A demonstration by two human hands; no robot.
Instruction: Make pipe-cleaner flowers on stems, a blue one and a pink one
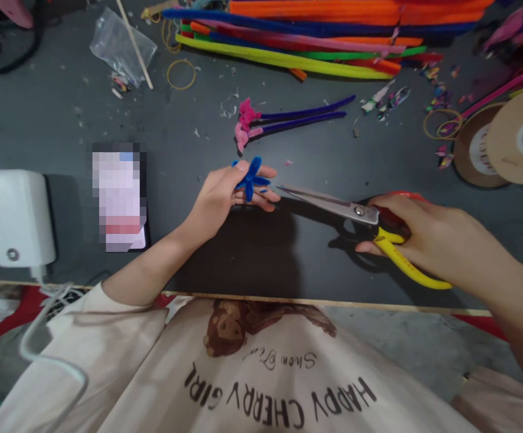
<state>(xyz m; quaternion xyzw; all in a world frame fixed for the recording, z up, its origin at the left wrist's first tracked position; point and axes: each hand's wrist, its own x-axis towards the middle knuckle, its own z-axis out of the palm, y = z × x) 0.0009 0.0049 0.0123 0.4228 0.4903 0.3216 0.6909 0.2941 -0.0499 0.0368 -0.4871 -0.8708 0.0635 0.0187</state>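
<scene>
A small blue pipe-cleaner flower [251, 179] with several looped petals is pinched in my left hand [225, 191], thumb on top and fingers stretched out beneath. A tiny blue scrap [263, 191] lies on those fingers. My right hand [428, 231] grips a pair of scissors [356, 211] with a yellow and a red handle. The scissor tips point left and end just beside the flower's right petal. Whether they touch it I cannot tell. Beyond my left hand lie two pink pipe-cleaner flowers [246, 123] on dark purple stems.
Coloured pipe cleaners [311, 48] lie in a bundle along the back. Ribbon spools [482, 144] stand at the right. A phone [121, 198] and a white power bank [18, 216] with a cable are at the left. A plastic bag [119, 45] and thin stick [137, 51] lie behind them.
</scene>
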